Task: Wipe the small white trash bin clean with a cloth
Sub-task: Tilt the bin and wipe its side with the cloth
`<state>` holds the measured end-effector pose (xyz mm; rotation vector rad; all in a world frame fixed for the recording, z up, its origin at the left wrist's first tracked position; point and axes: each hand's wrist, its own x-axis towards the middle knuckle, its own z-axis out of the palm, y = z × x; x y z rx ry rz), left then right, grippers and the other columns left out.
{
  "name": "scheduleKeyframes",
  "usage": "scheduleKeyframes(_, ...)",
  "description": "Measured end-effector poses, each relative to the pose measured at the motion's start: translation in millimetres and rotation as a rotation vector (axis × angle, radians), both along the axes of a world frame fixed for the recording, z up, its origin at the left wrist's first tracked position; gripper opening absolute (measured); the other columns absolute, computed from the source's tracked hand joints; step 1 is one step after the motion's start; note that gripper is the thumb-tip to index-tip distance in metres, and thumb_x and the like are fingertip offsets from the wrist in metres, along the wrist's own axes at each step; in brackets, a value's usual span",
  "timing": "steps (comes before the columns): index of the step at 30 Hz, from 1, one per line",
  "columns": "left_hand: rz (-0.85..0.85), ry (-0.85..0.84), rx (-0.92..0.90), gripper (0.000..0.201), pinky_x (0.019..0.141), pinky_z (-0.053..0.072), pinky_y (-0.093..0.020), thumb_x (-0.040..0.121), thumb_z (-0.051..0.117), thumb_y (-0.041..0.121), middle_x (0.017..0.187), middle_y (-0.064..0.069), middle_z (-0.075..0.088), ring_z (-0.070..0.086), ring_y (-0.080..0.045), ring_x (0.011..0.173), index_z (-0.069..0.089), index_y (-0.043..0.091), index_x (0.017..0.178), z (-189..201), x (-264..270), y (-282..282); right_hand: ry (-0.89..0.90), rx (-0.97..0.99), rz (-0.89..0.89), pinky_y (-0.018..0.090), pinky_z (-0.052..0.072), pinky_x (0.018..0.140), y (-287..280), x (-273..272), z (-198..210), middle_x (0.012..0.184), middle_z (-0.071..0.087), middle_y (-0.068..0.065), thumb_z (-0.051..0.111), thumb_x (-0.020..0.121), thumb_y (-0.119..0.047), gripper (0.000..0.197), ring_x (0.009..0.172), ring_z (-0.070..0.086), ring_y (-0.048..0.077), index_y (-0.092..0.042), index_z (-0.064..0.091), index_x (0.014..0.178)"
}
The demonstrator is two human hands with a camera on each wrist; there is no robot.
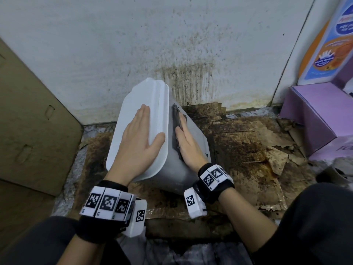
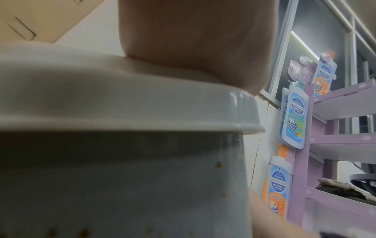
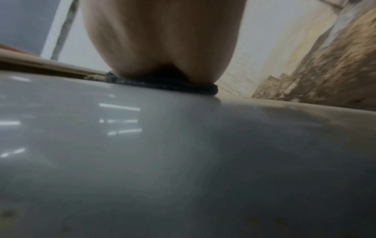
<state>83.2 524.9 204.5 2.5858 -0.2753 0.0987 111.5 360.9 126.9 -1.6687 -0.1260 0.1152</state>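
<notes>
- A small white plastic trash bin [image 1: 193,134], tipped over with its flat white lid [image 1: 133,115] facing left and up, leans on stained brown cardboard sheets [image 1: 248,142] laid on the floor at the foot of a spattered pale wall [image 1: 172,44].
- The right hand [image 1: 189,144] lies flat on the bin's upturned side wall, fingers straight and together, pressing a dark grey cloth [image 1: 176,123] against the plastic just beside the lid's rim; the right wrist view shows the cloth sandwiched between palm and glossy wall.
- The left hand [image 1: 139,132] rests open on the lid, fingers extended and close together, thumb spread toward the rim, apparently bracing the bin.
- The bin's long axis runs from lid at left to base at right, across the person's front. The unwiped stretch of side wall lies to the right of the cloth, toward the base, so the right hand is the nearer one for the next stroke, likely a sweep away from the lid.
- Small brown specks [image 2: 76,164] dot the bin's wall below the lid in the left wrist view, suggesting the job is unfinished.
- Flattened tan cardboard [image 1: 32,115] leans at left; a lilac cardboard display stand [image 1: 313,115] carrying blue-and-orange printed pouches [image 1: 332,44] stands at right.
</notes>
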Motion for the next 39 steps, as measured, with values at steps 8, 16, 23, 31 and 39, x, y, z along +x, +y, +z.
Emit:
scheduleKeyframes(8,0.004,0.001,-0.009,0.085,0.124,-0.001,-0.024,0.095,0.035,0.052,0.174,0.003,-0.001,-0.001,-0.008,0.159,0.002,0.018,0.165,0.2,-2.3,0.2,0.203,-0.155,-0.125,0.036,0.006,0.129,-44.7,-3.5,-90.0,0.173,0.005,-0.011,0.025,0.112,-0.038,0.057,0.159,0.008,0.011,-0.032,0.005,0.165)
scheduleKeyframes(16,0.002,0.002,-0.012,0.085,0.126,0.000,-0.026,0.095,0.036,0.053,0.174,0.003,0.000,-0.001,-0.008,0.159,0.003,0.018,0.166,0.0,-1.3,1.1,0.334,-0.147,-0.224,0.042,0.016,0.128,-52.8,-9.4,-115.8,0.171,0.019,-0.009,0.026,0.111,-0.041,0.057,0.155,0.025,0.021,-0.033,0.011,0.165)
scheduleKeyframes(23,0.005,-0.006,-0.018,0.085,0.127,0.001,-0.028,0.096,0.036,0.052,0.174,0.003,0.001,0.001,-0.009,0.159,0.003,0.017,0.165,-0.6,-2.1,3.0,0.379,-0.138,-0.293,0.046,0.018,0.127,-46.1,-3.4,-112.1,0.171,0.022,-0.006,0.027,0.108,-0.041,0.057,0.154,0.028,0.026,-0.037,0.017,0.164)
scheduleKeyframes(31,0.009,-0.001,-0.020,0.085,0.127,0.001,-0.028,0.096,0.035,0.052,0.174,0.002,0.000,0.000,-0.009,0.159,0.002,0.017,0.165,-0.8,-1.6,5.2,0.308,-0.103,-0.254,0.042,0.008,0.130,-24.6,-1.1,-69.0,0.173,0.010,-0.005,0.027,0.111,-0.034,0.057,0.160,0.009,0.019,-0.026,0.010,0.165)
scheduleKeyframes(39,0.005,-0.003,-0.027,0.085,0.128,0.004,-0.031,0.096,0.036,0.053,0.173,0.003,0.001,0.002,-0.010,0.159,0.002,0.017,0.165,-2.1,-1.2,9.6,0.089,0.097,-0.042,0.035,0.003,0.129,16.1,5.2,0.0,0.172,0.004,-0.014,0.032,0.111,-0.041,0.056,0.158,-0.002,0.003,-0.037,0.012,0.163)
